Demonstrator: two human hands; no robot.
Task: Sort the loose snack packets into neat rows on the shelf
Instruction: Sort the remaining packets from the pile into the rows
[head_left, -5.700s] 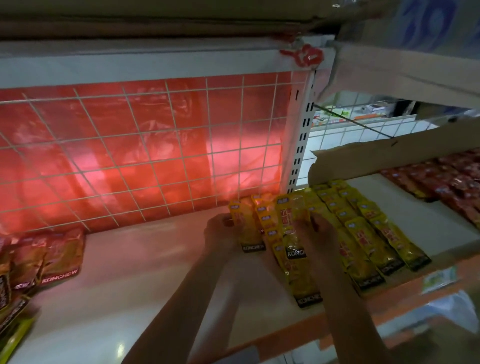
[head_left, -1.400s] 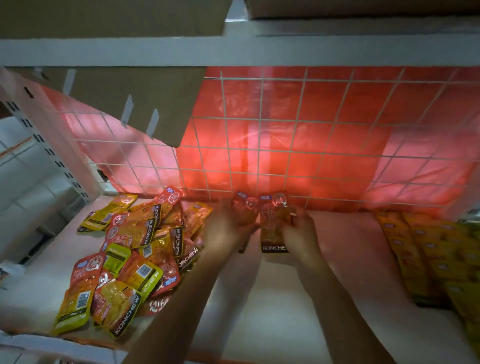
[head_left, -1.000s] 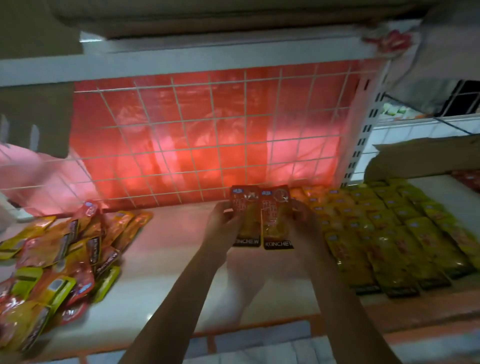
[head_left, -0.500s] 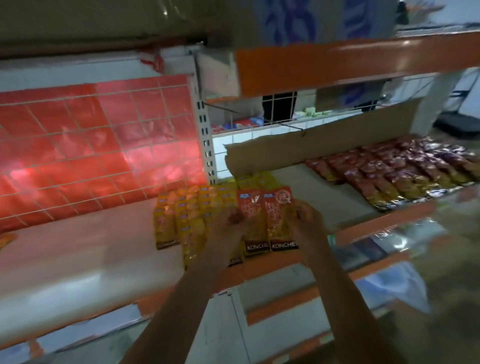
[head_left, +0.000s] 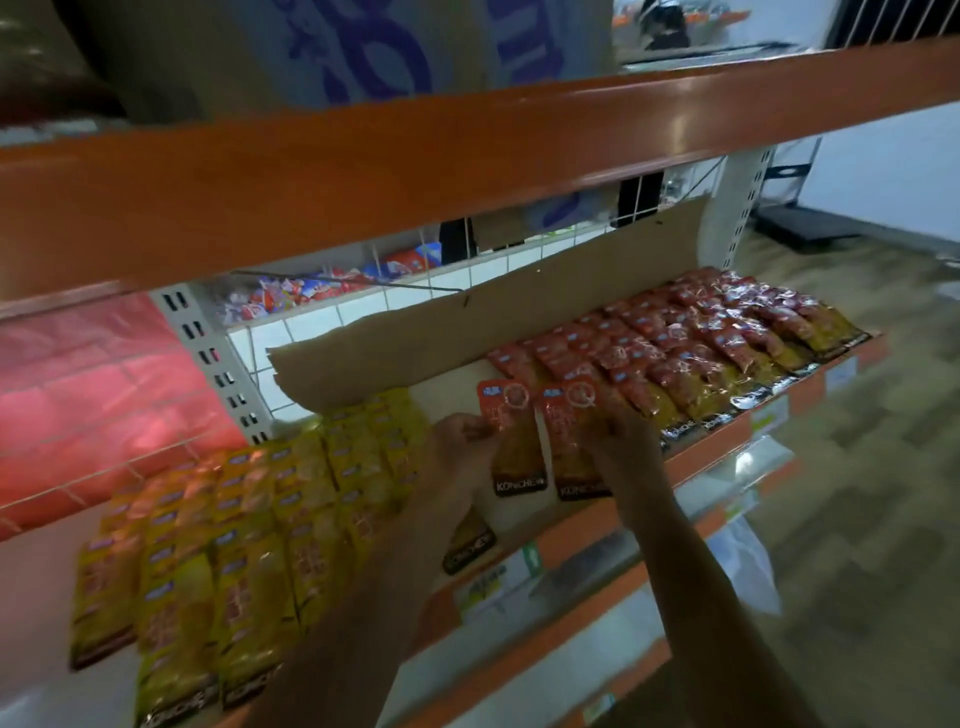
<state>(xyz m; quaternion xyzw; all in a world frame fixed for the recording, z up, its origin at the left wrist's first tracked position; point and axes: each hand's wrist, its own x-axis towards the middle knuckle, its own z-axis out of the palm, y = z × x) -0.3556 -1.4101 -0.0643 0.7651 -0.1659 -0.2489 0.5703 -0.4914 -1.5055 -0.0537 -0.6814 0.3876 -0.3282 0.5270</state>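
Shop shelving: an orange-edged shelf (head_left: 691, 462) crosses mid-frame, backed by a cardboard strip (head_left: 493, 332). Rows of yellow packets (head_left: 249, 545) fill the lower left, and rows of red packets (head_left: 675, 353) run toward the upper right. Over the bare gap at centre, the left hand (head_left: 460, 447) pinches one red Konchew packet (head_left: 511, 441) and the right hand (head_left: 618, 441) pinches a second red packet (head_left: 563, 441), side by side. Step in hand, as judged: placement. The next move calls for laying both flush against the red rows' left edge.
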